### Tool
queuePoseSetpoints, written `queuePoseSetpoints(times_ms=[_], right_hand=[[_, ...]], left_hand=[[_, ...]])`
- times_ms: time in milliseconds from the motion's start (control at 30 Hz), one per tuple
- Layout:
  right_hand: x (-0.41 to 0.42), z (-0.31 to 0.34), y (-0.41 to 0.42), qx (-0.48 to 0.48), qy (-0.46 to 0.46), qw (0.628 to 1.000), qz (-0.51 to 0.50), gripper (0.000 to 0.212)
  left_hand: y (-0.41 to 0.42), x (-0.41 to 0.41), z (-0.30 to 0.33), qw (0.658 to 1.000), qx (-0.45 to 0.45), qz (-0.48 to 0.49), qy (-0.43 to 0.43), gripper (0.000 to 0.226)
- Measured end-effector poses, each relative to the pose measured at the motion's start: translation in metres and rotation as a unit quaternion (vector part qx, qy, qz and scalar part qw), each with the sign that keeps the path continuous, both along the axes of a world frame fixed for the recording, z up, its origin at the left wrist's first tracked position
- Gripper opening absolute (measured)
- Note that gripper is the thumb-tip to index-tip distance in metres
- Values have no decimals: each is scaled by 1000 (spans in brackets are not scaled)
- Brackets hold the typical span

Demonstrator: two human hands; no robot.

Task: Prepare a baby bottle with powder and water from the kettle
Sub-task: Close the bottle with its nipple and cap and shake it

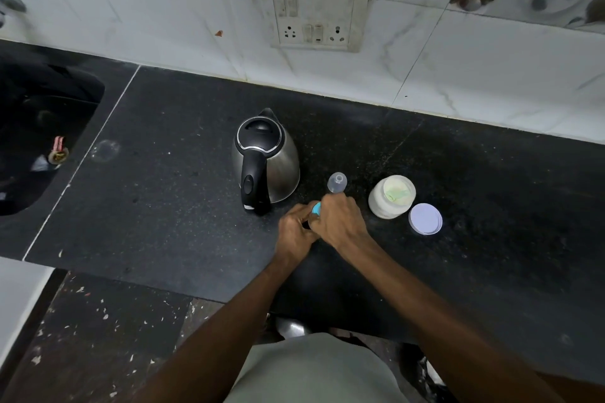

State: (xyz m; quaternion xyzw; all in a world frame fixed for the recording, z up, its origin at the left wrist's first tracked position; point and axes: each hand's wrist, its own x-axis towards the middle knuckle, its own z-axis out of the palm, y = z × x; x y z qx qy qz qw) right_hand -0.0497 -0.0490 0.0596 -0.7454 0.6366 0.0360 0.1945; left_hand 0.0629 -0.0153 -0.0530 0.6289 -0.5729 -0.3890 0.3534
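both my hands meet just below the middle of the frame, on the dark worktop (183, 173), closed around the baby bottle (317, 208). my left hand (294, 232) has its fingers wrapped around the lower body, steadying it, and my right hand (340, 219) is clenched over the top where the blue collar shows between the two. the clear cap (337, 181) pokes out beyond my right knuckles; whether it is on the bottle or standing just behind it, i cannot tell. most of the bottle is hidden under my hands, so i cannot tell how full it is.

i judge the step to be turning the collar, on or off. to do it well i would keep the left hand still and low, pressing the base flat to the worktop, and let only the right wrist turn, straight on the thread so it does not cross.

the kettle (265, 157) stands just up and left of my hands, lid down, handle toward me, close enough to knock with an elbow. the open powder jar (392, 196) sits to the right, with a pale green scoop-like thing inside, and its lid (425, 218) lies flat beside it, lower right. i would keep the bottle between the two, so pouring and scooping stay short reaches.
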Motion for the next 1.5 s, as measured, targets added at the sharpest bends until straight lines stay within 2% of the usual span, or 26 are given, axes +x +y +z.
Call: queuePoseSetpoints(times_ms=[67, 167, 300, 400, 500, 600, 767, 1067, 1167, 1267, 1400, 1500], right_hand=[[-4, -1, -1, -16, 27, 998, 49, 24], [-18, 1, -17, -26, 72, 986, 148, 41], [-32, -2, -42, -97, 142, 932, 318, 59], [-31, -7, -51, -105, 113, 898, 412, 56], [-25, -13, -59, -108, 92, 872, 468, 52], [-29, -24, -61, -145, 130, 848, 492, 48], [-25, -48, -58, -211, 111, 851, 468, 42], [-22, -57, -45, -249, 75, 908, 328, 31], [-17, -61, -36, -256, 50, 931, 257, 26], [-12, -63, -28, -254, 40, 947, 194, 26], [-8, -55, -18, -226, 59, 966, 111, 34], [-14, -31, -19, -119, 62, 989, 56, 67]], left_hand=[[-2, 1, 3, 1000, 13, -6, 6, 36], [-7, 3, 7, 998, 44, -18, 36, 41], [-5, -3, 7, 997, 47, 5, 67, 45], [-2, -5, 5, 995, 66, 14, 80, 48], [-3, -2, 2, 991, 100, 17, 85, 38], [-2, -2, 3, 992, 97, 22, 72, 27], [-1, -2, -1, 989, 123, 36, 76, 21], [-3, -1, -8, 982, 154, 66, 90, 19], [-3, -2, -10, 982, 157, 70, 73, 23], [-6, -3, -9, 983, 157, 70, 59, 36], [-8, -3, -7, 986, 152, 44, 48, 36], [-7, -1, -6, 985, 160, 46, 47, 22]])
